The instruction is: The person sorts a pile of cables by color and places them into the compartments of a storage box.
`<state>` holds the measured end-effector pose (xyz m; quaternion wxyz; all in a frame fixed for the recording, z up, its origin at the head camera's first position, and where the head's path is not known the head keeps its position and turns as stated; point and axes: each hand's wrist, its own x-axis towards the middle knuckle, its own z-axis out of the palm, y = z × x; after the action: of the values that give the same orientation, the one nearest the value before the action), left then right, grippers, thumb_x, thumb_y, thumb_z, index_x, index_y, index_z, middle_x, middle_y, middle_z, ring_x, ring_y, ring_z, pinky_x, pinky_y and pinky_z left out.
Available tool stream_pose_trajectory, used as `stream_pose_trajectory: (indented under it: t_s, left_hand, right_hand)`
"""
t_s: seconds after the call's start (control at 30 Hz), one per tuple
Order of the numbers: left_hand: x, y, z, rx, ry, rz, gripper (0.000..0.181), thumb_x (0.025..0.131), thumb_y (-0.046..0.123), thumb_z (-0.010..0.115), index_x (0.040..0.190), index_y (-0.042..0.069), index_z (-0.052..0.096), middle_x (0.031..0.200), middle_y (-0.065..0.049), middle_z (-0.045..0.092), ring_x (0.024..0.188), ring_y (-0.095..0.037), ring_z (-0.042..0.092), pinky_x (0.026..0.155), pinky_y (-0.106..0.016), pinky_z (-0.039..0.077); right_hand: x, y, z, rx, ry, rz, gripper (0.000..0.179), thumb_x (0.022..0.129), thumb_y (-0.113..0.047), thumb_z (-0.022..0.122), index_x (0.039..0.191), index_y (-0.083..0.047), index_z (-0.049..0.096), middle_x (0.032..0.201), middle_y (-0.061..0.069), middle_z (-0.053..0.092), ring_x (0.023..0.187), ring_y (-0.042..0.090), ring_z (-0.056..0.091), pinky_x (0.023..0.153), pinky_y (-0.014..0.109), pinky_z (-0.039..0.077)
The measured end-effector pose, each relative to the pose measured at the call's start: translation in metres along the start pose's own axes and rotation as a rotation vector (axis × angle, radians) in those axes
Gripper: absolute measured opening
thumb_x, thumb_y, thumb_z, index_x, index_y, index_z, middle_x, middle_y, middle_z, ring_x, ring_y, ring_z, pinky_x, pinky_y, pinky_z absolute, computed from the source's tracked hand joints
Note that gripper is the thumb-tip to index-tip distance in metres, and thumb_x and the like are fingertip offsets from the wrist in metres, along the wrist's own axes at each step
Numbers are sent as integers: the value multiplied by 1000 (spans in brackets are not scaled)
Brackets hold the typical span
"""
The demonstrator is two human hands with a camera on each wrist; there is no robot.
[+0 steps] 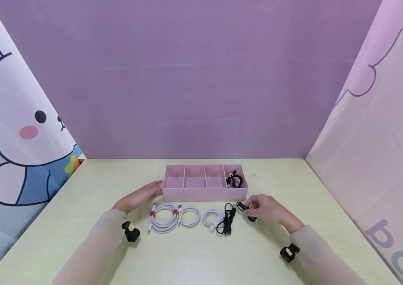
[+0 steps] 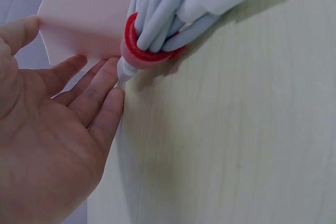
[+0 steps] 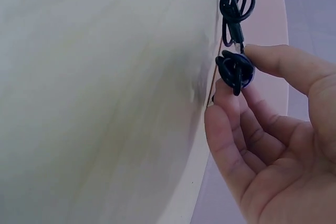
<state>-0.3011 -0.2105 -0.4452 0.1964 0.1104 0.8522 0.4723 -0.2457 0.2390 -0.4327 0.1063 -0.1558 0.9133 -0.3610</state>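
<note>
Head view: right hand [image 1: 265, 208] pinches a black cable [image 1: 252, 219] in front of the right end of the tray [image 1: 205, 194]; the step seems to be picking it.
Of four compartments, the rightmost holds a black bundle [image 1: 230, 183]. The left hand [image 1: 142, 196], fingers extended, touches the tray's left end. Next move probably calls for a firm pinch, clear of the neighbouring cord [image 1: 228, 223] on the counter [image 1: 205, 257].

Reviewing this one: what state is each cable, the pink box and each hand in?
Pink box: upright, open-topped
Boxed black cable: coiled, yellow-tied, in the rightmost compartment
Large white cable: coiled, red-tied
Middle white cable: coiled, yellow-tied
Small white cable: coiled
Black cable beside small white cable: bundled
Held black cable: bundled, pinched
Left hand: fingers touching the pink box's left end
Right hand: pinching the held black cable
</note>
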Motion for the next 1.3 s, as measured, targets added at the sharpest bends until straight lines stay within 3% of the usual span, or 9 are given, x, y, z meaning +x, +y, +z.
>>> stream_pose_trajectory:
  t_s: [0.73, 1.3]
  left_hand:
    - [-1, 0, 1, -10, -4, 10, 72, 107, 53, 34, 160, 8, 19, 152, -15, 45, 143, -37, 35, 118, -61, 10]
    - [-1, 3, 0, -17, -23, 44, 69, 108, 47, 34, 159, 3, 18, 152, -20, 43, 143, -40, 34, 119, -59, 15]
  right_hand:
    - [0, -8, -13, 47, 10, -79, 26, 90, -28, 76, 105, -7, 69, 80, -1, 66, 72, 17, 61, 63, 32, 50]
    - [4, -25, -26, 38, 81, -89, 25, 90, -27, 76, 105, -7, 71, 80, 0, 66, 71, 17, 59, 64, 32, 50]
